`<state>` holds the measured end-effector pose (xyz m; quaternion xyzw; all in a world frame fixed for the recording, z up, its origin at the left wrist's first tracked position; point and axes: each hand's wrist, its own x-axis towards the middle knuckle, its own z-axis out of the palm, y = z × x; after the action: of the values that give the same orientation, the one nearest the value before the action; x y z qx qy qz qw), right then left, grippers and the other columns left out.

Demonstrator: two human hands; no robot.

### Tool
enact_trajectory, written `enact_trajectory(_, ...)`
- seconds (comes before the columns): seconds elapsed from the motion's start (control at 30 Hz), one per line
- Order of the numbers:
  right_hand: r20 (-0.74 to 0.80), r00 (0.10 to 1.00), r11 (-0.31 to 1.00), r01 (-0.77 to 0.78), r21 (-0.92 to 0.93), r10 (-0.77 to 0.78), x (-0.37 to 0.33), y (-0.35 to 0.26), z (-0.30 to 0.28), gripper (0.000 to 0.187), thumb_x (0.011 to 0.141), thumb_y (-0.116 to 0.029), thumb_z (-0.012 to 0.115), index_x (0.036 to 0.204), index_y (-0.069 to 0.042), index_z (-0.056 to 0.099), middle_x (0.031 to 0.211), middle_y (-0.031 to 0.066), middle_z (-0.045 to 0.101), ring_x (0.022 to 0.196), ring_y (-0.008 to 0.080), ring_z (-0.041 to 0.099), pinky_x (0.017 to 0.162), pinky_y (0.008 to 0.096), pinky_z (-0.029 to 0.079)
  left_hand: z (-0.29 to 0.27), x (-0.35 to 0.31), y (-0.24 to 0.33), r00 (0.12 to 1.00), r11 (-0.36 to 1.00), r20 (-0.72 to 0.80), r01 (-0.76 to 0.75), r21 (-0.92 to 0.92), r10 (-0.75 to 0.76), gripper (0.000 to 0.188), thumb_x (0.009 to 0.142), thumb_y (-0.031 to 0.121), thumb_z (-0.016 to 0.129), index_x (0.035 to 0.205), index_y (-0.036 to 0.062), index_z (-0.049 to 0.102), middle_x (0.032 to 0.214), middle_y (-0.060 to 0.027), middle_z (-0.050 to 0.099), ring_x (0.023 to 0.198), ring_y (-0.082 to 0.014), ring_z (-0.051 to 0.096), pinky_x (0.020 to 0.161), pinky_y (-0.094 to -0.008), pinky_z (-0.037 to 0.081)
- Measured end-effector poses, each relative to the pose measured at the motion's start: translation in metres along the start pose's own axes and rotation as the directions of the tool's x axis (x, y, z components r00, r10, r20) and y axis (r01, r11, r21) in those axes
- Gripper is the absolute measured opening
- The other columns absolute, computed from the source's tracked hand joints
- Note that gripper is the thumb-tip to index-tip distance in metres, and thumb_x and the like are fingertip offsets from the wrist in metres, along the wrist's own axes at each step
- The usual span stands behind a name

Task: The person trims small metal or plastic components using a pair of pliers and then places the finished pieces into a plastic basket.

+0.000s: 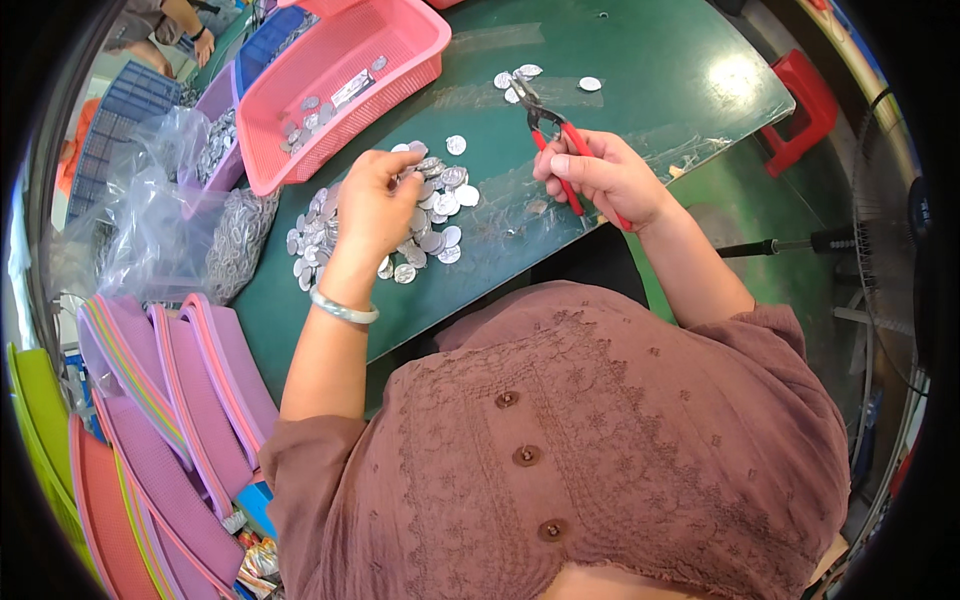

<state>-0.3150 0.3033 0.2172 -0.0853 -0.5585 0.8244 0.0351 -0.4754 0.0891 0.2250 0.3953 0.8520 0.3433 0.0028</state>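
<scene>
My right hand (605,175) is wrapped round red-handled pliers (568,150). Their metal jaws reach forward to a few round silver metal discs (528,72) on the green table; whether they grip one is too small to tell. At the left, my left hand (378,198) rests over a loose pile of silver discs (438,205), fingers curled and thumb drawn in. What lies between those fingertips, if anything, is hidden. One disc (456,145) lies just off the pile, and another (590,84) is right of the plier tips.
A pink basket (270,165) with some discs stands behind the pile. Left of it are a purple basket (195,195), a clear plastic bag (140,215) and a bag of metal pieces (240,245). Stacked baskets (165,440) fill the lower left. Another person's hand (203,47) shows far left.
</scene>
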Motion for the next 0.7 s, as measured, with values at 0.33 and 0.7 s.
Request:
enact_trajectory(0.33, -0.038, 0.999, 0.996, 0.008, -0.088, -0.012, 0.000, 0.001, 0.003, 0.019, 0.078, -0.019, 0.065, 0.086, -0.003, 0.058, 0.076, 0.0011, 0.058, 0.067, 0.0080, 0.053, 0.063, 0.0216, 0.043, 0.014, 0.007, 0.007, 0.984, 0.985, 0.143, -0.127, 0.117, 0.109, 0.018, 0.065, 0.011, 0.072, 0.082, 0.0060, 0.065, 0.095, -0.0104, 0.055, 0.095, -0.0285, 0.048, 0.084, -0.0380, 0.040)
enact_trajectory(0.7, 0.027, 0.999, 0.938, -0.029, -0.347, 0.040, 0.002, -0.011, 0.042, 0.020, 0.077, -0.016, 0.067, 0.090, -0.001, 0.062, 0.078, 0.0005, 0.058, 0.069, 0.0055, 0.050, 0.064, 0.0211, 0.041, -0.015, -0.015, 0.024, 0.904, 0.463, 0.371, 0.428, -0.776, -0.213, 0.016, 0.084, 0.003, 0.053, 0.100, 0.0033, 0.050, 0.079, -0.0024, 0.058, 0.067, -0.0083, 0.057, 0.059, -0.0205, 0.045)
